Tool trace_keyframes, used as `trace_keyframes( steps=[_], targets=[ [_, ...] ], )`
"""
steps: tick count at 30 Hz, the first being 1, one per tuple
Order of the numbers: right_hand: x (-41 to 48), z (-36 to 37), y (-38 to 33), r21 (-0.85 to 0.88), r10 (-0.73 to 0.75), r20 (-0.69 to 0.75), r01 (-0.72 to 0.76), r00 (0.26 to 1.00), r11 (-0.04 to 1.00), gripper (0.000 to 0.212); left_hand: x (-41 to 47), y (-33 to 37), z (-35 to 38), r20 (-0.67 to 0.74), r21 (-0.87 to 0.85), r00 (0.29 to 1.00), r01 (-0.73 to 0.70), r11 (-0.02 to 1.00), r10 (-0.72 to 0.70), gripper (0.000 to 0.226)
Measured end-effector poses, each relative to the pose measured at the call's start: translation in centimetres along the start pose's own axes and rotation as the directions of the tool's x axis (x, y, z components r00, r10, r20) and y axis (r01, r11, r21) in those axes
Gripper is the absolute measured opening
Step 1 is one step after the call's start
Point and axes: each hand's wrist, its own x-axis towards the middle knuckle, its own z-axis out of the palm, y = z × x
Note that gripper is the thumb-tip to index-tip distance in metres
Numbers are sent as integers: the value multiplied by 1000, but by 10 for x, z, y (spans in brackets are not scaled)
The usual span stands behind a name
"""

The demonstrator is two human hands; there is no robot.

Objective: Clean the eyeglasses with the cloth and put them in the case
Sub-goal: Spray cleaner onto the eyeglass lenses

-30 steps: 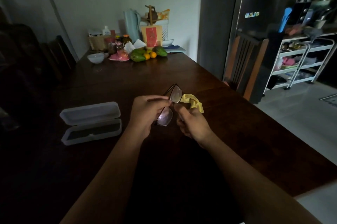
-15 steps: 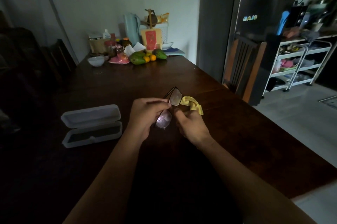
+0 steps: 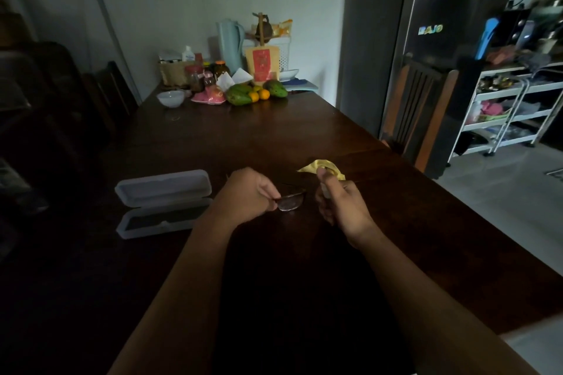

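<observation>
Holding the eyeglasses [image 3: 288, 201] low over a dark wooden counter [image 3: 304, 136], a person works w/ both bare arms stretched fwd in a dim kitchen-dining room. Left hand [image 3: 246, 197] is closed on the glasses at the frame, fingers curled round it; one lens shows just right of the fingertips, the rest of the frame is hidden by the hand or lost in shadow. Right hand [image 3: 341, 207] is closed round a yellow cloth [image 3: 323, 168], thumb up, w/ the cloth bunched and sticking out above the fist. The two hands are apart, a clear gap between lens and cloth. Whether the glasses touch the counter can't be told in this light.

At left, just beside the left forearm, a pale translucent case [image 3: 163, 204] lies open on the counter, lid folded back toward the far side, dark lining visible in the near half.

Far end of the counter, against the wall: a white bowl [image 3: 170, 98], green papayas [image 3: 239, 94] w/ small oranges [image 3: 259, 95] between them, jars, a pale blue jug [image 3: 230, 45], a red-and-tan pouch [image 3: 262, 65]. At right stand a wooden chair [image 3: 420, 112], a dark fridge [image 3: 441, 24] and a white wire trolley [image 3: 502, 112].
</observation>
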Motion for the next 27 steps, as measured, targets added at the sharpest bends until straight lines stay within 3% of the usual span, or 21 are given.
trace_keyframes(
  steps=[5,8,13,19,25,27],
  targets=[
    [2,1,-2,40,7,-33,-5,999,999,39,-2,6,8,-67,56,988,-135,989,139,26],
    [4,1,0,43,16,-49,-14,999,999,45,1,17,27,-98,198,965,-221,955,244,42],
    [6,-3,2,-27,-4,-100,2,995,1000,53,7,30,46,-66,374,972,-186,909,226,36],
    [5,-3,-2,-3,-14,-99,14,995,1000,53,7,29,46,-161,328,967,-137,935,198,45],
    [3,-6,-8,-27,-40,-104,38,994,999,67,4,26,35,-159,264,968,-149,953,196,14],
    [2,-7,-8,-28,-43,-103,41,994,999,64,1,25,33,-188,232,961,-158,960,204,20]
  ],
)
